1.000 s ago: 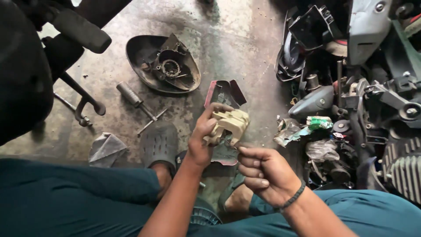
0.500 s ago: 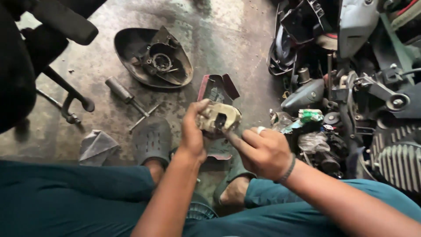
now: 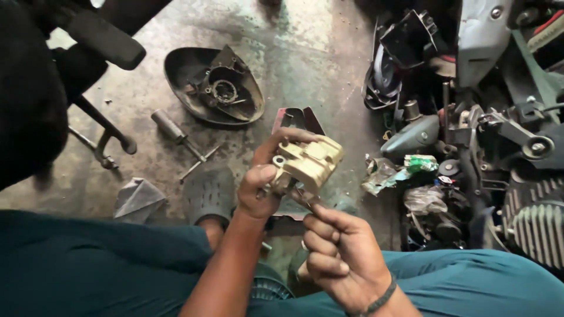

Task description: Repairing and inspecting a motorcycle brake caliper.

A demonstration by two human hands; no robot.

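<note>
While left fingers (image 3: 276, 155) clasp the gold caliper (image 3: 306, 164), right fingers (image 3: 322, 243) hide a tool.

Two hands (image 3: 264, 188) (image 3: 341, 258), one gold caliper (image 3: 308, 164), one screwdriver (image 3: 176, 134), one headlight shell (image 3: 211, 88).

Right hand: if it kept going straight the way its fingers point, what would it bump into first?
Probably the gold metal part that the left hand holds. The right hand points up at it from just below, with a thin tool already reaching its underside. Depth is hard to judge.
</note>
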